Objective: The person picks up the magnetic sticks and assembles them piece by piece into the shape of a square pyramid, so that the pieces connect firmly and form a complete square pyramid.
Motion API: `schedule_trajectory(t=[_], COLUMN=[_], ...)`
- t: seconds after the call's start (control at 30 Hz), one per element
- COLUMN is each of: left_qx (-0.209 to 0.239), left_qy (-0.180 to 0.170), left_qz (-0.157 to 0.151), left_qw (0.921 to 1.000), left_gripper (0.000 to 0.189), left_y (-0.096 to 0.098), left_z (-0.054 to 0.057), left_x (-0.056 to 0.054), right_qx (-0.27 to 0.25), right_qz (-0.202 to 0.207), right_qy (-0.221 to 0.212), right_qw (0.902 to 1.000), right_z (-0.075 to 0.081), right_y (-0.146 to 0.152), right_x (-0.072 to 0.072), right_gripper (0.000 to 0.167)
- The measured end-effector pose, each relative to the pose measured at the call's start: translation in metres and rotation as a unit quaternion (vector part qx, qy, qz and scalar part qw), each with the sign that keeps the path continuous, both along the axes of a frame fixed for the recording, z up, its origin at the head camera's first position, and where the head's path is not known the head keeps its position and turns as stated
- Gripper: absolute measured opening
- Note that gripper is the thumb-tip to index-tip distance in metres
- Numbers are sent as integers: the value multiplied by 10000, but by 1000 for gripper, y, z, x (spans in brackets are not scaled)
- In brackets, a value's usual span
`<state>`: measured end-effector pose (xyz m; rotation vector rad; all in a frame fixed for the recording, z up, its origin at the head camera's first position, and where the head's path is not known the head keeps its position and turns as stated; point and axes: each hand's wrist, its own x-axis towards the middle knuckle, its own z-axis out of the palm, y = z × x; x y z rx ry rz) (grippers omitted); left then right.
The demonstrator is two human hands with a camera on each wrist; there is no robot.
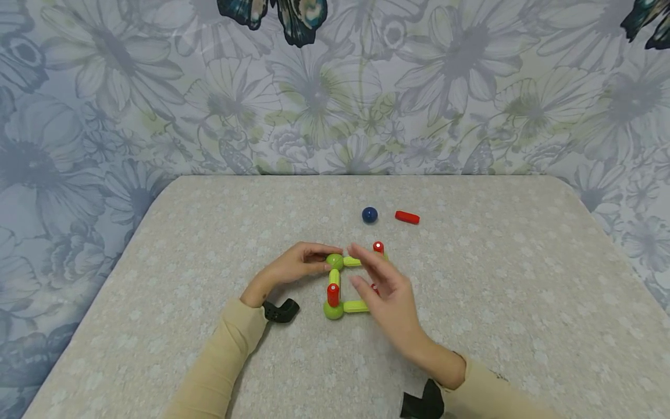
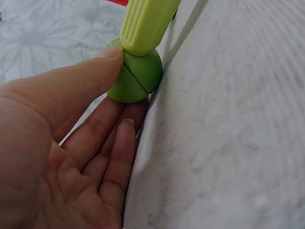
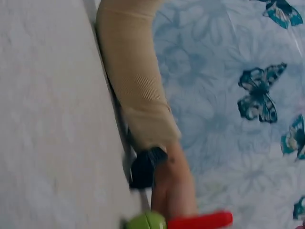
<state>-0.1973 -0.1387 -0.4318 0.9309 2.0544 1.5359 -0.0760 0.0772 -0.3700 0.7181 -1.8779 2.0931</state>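
My left hand (image 1: 295,265) pinches a green ball (image 1: 335,261) at the far left corner of a square frame. In the left wrist view, the thumb presses one side of this ball (image 2: 136,76) and fingers lie against another; a ribbed yellow-green rod (image 2: 147,24) joins it. Another green ball (image 1: 333,311) forms the near left corner, with a red rod (image 1: 333,295) standing on it. Yellow-green rods (image 1: 356,306) run rightward from both balls. Over the frame's right side hovers my right hand (image 1: 395,297), fingers extended and holding nothing, partly hiding that side. A red rod (image 1: 378,248) rises at the far right corner.
Beyond the frame, a dark blue ball (image 1: 370,215) and a loose red rod (image 1: 407,217) lie on the patterned tablecloth (image 1: 497,244). A floral curtain-like backdrop (image 1: 335,87) stands behind the table. Black wrist mounts (image 1: 281,311) sit at both wrists.
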Motion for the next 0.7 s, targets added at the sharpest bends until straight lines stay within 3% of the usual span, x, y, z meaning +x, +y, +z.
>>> schedule_trajectory(t=[0.1, 0.2, 0.27, 0.37, 0.5, 0.7], left_qx=[-57, -108, -146, -161, -98, -44], left_qy=[80, 92, 92, 49, -50, -67], left_qz=[19, 73, 122, 205, 327, 345], left_qw=[10000, 9999, 9998, 9996, 9994, 9994], left_gripper=[39, 39, 39, 39, 39, 39], left_y=[0, 0, 0, 0, 0, -1], left_z=[-1, -3, -4, -5, -6, -7], left_x=[0, 1, 1, 1, 1, 0], right_qx=[292, 798, 1304, 2221, 2891, 2956], right_qz=[-308, -469, -482, -373, -218, -236], right_qy=[-118, -536, -844, -1162, -1082, -728], right_qw=[9990, 9943, 9867, 9674, 9509, 9523], right_z=[-4, -21, -33, -50, -62, -70], right_y=[22, 42, 54, 65, 70, 69], right_x=[-7, -13, -15, -15, -17, -20], right_gripper=[38, 30, 27, 29, 38, 31])
